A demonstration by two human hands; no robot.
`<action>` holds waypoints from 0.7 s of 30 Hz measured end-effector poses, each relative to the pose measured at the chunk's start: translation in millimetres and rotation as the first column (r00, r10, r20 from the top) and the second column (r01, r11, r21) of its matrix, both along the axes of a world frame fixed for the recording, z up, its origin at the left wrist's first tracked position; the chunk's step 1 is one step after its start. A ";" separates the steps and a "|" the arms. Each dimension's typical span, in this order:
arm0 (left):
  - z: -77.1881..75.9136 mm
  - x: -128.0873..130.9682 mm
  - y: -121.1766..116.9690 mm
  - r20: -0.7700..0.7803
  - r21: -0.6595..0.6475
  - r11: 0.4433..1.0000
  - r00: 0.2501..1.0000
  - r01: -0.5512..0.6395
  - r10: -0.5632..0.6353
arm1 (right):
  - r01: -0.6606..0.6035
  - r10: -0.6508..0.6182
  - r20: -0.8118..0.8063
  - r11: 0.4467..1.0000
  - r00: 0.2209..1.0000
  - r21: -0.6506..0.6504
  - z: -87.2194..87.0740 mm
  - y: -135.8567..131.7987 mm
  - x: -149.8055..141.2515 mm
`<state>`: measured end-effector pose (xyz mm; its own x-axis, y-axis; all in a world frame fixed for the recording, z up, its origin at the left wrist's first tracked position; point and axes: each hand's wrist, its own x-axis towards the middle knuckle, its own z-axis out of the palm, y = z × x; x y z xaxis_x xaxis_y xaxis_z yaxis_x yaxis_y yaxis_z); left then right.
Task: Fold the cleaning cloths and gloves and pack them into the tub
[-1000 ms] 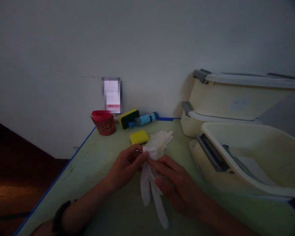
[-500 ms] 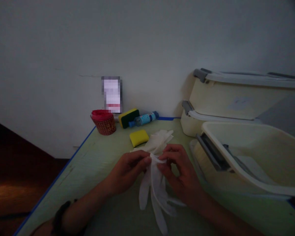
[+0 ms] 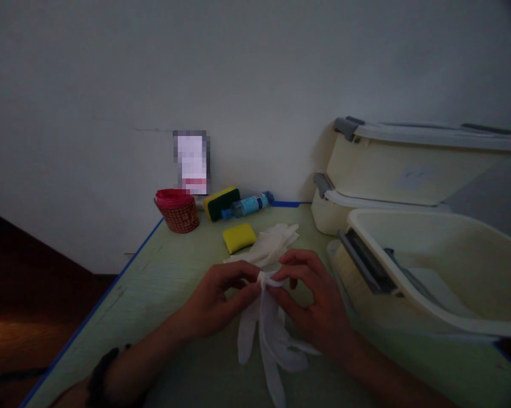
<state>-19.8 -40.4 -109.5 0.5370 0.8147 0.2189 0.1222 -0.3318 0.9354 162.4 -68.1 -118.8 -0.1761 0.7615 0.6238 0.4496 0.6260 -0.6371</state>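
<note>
A thin white disposable glove [image 3: 272,334] hangs with its fingers down between my two hands. My left hand [image 3: 221,297] pinches the gathered cuff from the left, thumb against forefinger. From the right, my right hand [image 3: 315,300] pinches the same cuff, its fingertips close to those of the left. Just beyond my fingers, a second white glove [image 3: 276,241] lies flat on the table. Beside that glove rests a yellow sponge [image 3: 239,238].
A red woven basket [image 3: 178,212] stands at the back left, by a blurred-out screen [image 3: 193,161]. A yellow-green sponge [image 3: 221,204] and a blue-labelled bottle [image 3: 249,205] lie near the wall. Lidded boxes [image 3: 391,170] and an open cream bin [image 3: 434,317] occupy the right.
My fingertips have shifted slightly at the cuff, which now looks more bunched together. Both hands still hold the glove. The whole view has moved a little.
</note>
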 end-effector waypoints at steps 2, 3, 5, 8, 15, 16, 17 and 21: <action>-0.4 -0.2 -0.2 -0.011 0.024 1.000 1.000 0.005 -0.004 | -0.001 0.001 0.015 1.000 1.000 0.010 -0.1 0.4 0.1; -0.7 0.0 -0.1 -0.018 0.033 0.999 1.000 -0.002 0.003 | -0.003 0.003 0.027 1.000 1.000 0.016 0.1 0.6 0.4; -0.8 0.5 -0.2 -0.039 0.050 0.998 0.999 -0.031 0.033 | 0.002 -0.004 0.060 1.000 0.998 0.029 1.3 1.2 1.9; 0.7 0.9 -0.7 -0.058 0.094 0.994 0.996 -0.058 0.064 | 0.019 -0.025 0.105 0.999 0.994 0.050 5.2 3.0 5.4; 3.8 -0.3 -1.7 -0.023 0.174 0.985 1.000 -0.016 0.020 | -0.084 0.084 0.101 0.996 0.991 0.000 7.8 4.2 10.7; 3.4 -0.6 -1.7 -0.009 0.174 0.985 1.000 -0.012 0.013 | -0.112 0.112 0.086 0.994 0.990 -0.014 7.1 3.6 10.4; 3.0 -0.9 -1.7 0.002 0.171 0.985 1.000 -0.009 0.008 | -0.135 0.136 0.073 0.991 0.988 -0.018 6.5 2.9 10.1; 1.1 -2.6 -2.4 0.032 0.163 0.987 0.999 0.003 -0.008 | -0.164 0.162 0.056 0.986 0.985 0.024 6.1 1.4 8.8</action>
